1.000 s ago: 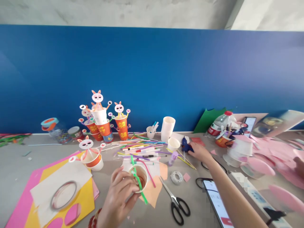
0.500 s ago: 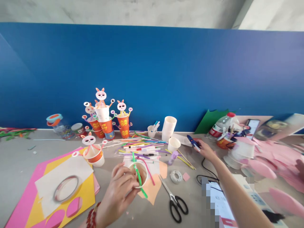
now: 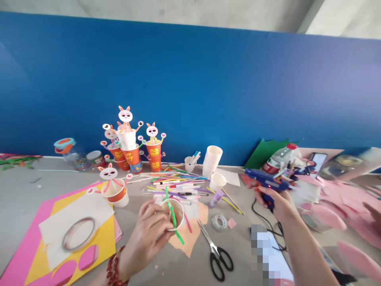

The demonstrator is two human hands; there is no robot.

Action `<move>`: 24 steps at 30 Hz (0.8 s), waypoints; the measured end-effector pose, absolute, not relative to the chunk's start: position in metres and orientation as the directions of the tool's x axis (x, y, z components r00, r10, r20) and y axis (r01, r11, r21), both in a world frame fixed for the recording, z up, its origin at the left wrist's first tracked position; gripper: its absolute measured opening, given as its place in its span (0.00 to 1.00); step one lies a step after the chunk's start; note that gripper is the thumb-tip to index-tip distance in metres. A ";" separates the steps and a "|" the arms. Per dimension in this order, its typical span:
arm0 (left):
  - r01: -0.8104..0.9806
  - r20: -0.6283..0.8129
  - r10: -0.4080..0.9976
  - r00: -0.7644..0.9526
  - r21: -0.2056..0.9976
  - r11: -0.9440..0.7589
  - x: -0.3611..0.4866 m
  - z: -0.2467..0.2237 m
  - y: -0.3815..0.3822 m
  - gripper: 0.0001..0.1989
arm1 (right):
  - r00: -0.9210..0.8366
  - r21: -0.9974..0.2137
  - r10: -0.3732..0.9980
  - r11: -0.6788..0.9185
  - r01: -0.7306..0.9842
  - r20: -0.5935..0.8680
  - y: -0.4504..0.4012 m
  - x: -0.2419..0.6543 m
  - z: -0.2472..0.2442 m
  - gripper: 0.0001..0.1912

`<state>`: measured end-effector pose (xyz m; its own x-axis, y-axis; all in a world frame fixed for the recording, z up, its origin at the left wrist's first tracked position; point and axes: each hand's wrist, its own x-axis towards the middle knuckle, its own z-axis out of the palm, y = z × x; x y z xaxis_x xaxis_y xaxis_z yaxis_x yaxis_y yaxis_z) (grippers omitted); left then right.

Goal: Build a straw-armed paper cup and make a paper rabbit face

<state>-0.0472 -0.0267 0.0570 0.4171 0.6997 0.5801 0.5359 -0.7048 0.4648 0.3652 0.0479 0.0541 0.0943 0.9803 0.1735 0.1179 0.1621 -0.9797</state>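
Note:
My left hand (image 3: 155, 222) is closed round a white paper cup (image 3: 179, 206) near the front middle of the table. A green pipe cleaner (image 3: 173, 216) lies across the cup's mouth, its ends sticking out on both sides. In my right hand (image 3: 278, 202) is a blue glue gun (image 3: 264, 178), raised above the table with its nozzle to the left and a small red light lit. Its black cord (image 3: 258, 212) trails down to the table. Black-handled scissors (image 3: 214, 250) and a tape roll (image 3: 219, 222) lie between my hands.
Finished rabbit cups (image 3: 154, 155) stand at the back left, with another rabbit cup (image 3: 116, 192) closer. Pipe cleaners and pens (image 3: 178, 186) are strewn behind my left hand. Stacked white cups (image 3: 212, 161), a bottle (image 3: 279, 157) and pink paper pieces (image 3: 351, 206) stand or lie to the right.
My right hand has lifted the glue gun off the table and brought it up and to the right. My left hand stays on the cup, nearly unmoved.

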 end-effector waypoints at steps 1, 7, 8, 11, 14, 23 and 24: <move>0.535 0.578 0.695 0.428 0.458 -0.710 -0.047 0.059 -0.026 0.06 | 0.008 -0.977 0.983 0.181 0.109 0.183 0.035 0.354 0.064 0.14; 0.538 0.591 0.669 0.451 0.418 -0.732 -0.045 0.065 -0.027 0.08 | -0.545 -0.824 0.822 0.420 0.382 0.166 -0.018 0.275 0.104 0.06; 0.543 0.590 0.669 0.452 0.412 -0.731 -0.045 0.066 -0.028 0.08 | -0.602 -0.799 0.781 0.463 0.383 0.164 -0.021 0.265 0.105 0.06; 0.552 0.585 0.663 0.468 0.393 -0.735 -0.044 0.069 -0.030 0.07 | -0.654 -0.759 0.745 0.499 0.418 0.130 -0.024 0.246 0.102 0.05; 0.553 0.581 0.652 0.487 0.374 -0.745 -0.043 0.072 -0.030 0.08 | -0.646 -0.744 0.756 0.491 0.454 0.105 -0.022 0.242 0.098 0.05; 0.529 0.578 0.667 0.469 0.422 -0.737 -0.040 0.073 -0.029 0.08 | -0.656 -0.723 0.749 0.501 0.475 0.089 -0.021 0.244 0.097 0.08; 0.526 0.579 0.665 0.473 0.420 -0.739 -0.039 0.073 -0.029 0.07 | -0.658 -0.720 0.747 0.507 0.475 0.092 -0.021 0.244 0.097 0.08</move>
<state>-0.0393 -0.0293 0.0731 0.4726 0.6648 0.5786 0.5261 -0.7395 0.4200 0.2438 -0.0213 0.0974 -0.6579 0.7475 0.0921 0.4749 0.5067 -0.7196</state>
